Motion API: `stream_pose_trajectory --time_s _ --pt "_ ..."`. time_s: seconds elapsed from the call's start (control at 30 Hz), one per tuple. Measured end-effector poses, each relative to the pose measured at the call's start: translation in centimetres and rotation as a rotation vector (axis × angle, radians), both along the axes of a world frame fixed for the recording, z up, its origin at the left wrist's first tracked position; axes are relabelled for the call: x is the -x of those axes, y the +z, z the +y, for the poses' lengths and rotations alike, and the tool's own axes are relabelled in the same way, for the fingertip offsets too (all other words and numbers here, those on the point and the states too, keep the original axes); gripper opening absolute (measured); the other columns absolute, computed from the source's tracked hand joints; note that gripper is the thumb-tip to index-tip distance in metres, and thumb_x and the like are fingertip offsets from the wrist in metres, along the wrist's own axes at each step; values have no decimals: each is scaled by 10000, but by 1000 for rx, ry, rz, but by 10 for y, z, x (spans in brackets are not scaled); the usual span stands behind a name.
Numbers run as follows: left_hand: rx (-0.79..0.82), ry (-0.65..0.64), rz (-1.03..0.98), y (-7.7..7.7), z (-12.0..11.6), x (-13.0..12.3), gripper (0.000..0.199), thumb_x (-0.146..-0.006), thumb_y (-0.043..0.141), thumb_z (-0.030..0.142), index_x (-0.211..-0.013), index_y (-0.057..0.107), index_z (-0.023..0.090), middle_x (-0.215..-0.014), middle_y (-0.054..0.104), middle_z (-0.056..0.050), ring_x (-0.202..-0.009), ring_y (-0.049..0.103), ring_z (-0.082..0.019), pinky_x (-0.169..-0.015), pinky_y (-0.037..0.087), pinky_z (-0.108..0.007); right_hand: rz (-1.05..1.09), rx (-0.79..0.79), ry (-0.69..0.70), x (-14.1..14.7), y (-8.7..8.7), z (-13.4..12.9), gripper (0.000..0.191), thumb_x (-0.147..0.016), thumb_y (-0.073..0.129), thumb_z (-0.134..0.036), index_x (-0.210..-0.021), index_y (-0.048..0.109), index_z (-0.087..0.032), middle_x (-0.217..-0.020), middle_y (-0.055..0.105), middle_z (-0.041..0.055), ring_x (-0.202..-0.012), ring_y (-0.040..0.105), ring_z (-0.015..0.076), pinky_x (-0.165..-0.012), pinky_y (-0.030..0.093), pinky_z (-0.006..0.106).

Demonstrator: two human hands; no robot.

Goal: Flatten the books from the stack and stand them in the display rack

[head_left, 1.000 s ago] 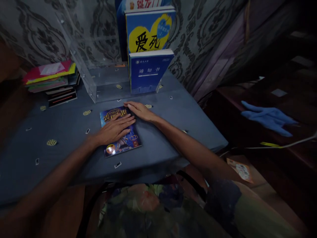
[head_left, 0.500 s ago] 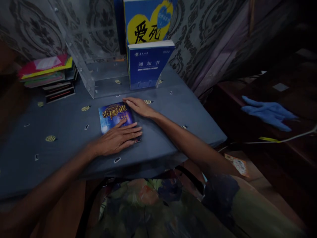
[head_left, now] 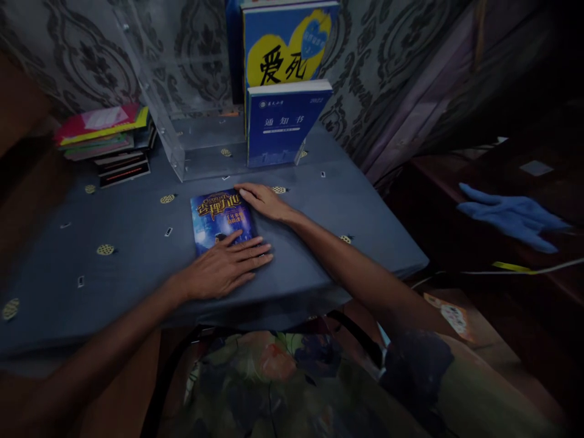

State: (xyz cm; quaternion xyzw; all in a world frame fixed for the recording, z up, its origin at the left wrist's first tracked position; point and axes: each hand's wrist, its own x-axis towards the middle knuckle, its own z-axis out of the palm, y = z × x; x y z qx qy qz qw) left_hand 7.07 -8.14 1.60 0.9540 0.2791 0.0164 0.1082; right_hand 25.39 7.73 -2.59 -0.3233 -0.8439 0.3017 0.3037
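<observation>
A small blue book (head_left: 216,213) with gold lettering lies flat on the cloth-covered table, its title upside down to me. My left hand (head_left: 228,264) rests palm down across the book's near end, fingers spread and pointing right, hiding that part of the cover. At the far right corner, my right hand (head_left: 263,202) touches the book's edge with its fingertips, fingers stretched out and nothing gripped. Beyond the book stands a clear acrylic rack (head_left: 177,158). Upright at its right end are a blue book with white lettering (head_left: 285,125) and a taller blue-and-yellow book (head_left: 269,45).
At the back left is a stack of booklets (head_left: 104,137). The table's cloth (head_left: 132,286) is grey-blue with pineapple prints. Right of the table, a blue glove (head_left: 515,213) lies on a dark surface, near a pale cable (head_left: 559,266). Patterned fabric (head_left: 201,55) hangs behind.
The view has shifted, so the scene sits slightly further right. My left hand has slid a little toward me, uncovering more of the book's cover. My right hand stays at the corner.
</observation>
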Motion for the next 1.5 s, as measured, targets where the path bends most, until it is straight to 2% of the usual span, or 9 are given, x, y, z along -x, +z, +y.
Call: stream_pose_trajectory --time_s 0.17,0.33,0.53,0.67,0.87,1.03,1.23,1.37,1.5 --pt "-83 54 67 -7 -15 -3 562 -1084 242 484 -1593 271 245 -1643 333 -44 -1541 246 -208 -1276 51 -476 -17 -28 14 0 1 -5 510 -1050 361 -488 -1379 603 -183 -1403 641 96 -1321 574 250 -1144 415 446" --pt "-222 185 41 -17 -39 -10 595 -1074 302 491 -1581 281 180 -1626 365 -101 -1534 268 -233 -1275 94 -495 -18 -39 8 0 1 -9 473 -1047 394 -470 -1375 607 -203 -1428 624 82 -1353 551 248 -1161 402 447" --pt "-327 330 76 -26 -70 -7 822 -1010 329 649 -1581 236 65 -1616 349 -193 -1535 253 -300 -1254 179 -526 -48 -66 5 0 -1 -8 453 -1051 398 -446 -1386 593 -211 -1433 620 73 -1369 537 237 -1165 404 453" --pt "-345 439 59 -33 -87 2 932 -984 328 690 -1610 82 45 -1617 320 -239 -1534 244 -336 -1221 261 -546 -65 -79 7 0 -2 -8 428 -1057 396 -410 -1390 588 -224 -1452 603 73 -1381 525 234 -1172 399 465" --pt "-366 530 8 -36 -94 17 875 -1021 262 638 -1615 -37 70 -1599 360 -233 -1515 295 -327 -1173 361 -516 -162 -157 -32 6 1 -16 401 -1035 438 -326 -1377 597 -189 -1476 575 114 -1434 462 263 -1196 338 539" --pt "-307 604 -46 -37 -73 31 697 -1066 295 496 -1623 88 131 -1627 332 -186 -1527 276 -289 -1195 348 -494 -286 -267 12 17 12 -35 392 -1011 481 -279 -1367 601 -166 -1484 563 136 -1479 389 285 -1215 260 587" --pt "-209 717 -122 -40 -12 48 550 -1064 285 364 -1546 329 105 -1609 373 -181 -1527 280 -267 -1200 346 -469 -317 -340 151 41 22 -58 380 -1008 460 -201 -1365 587 -176 -1450 596 141 -1453 433 264 -1211 282 566" --pt "-216 797 -126 -41 33 56 514 -1029 324 283 -1490 396 68 -1572 420 -218 -1507 324 -294 -1188 358 -487 -349 -338 164 59 21 -57 431 -995 449 -170 -1418 512 -112 -1469 563 186 -1441 449 264 -1212 310 522" --pt "-247 844 -102 -38 60 56 482 -1006 318 213 -1431 467 43 -1542 457 -230 -1486 368 -305 -1174 378 -498 -329 -312 126 68 21 -50 446 -1002 435 -174 -1441 469 -100 -1454 571 198 -1425 470 257 -1203 337 503"
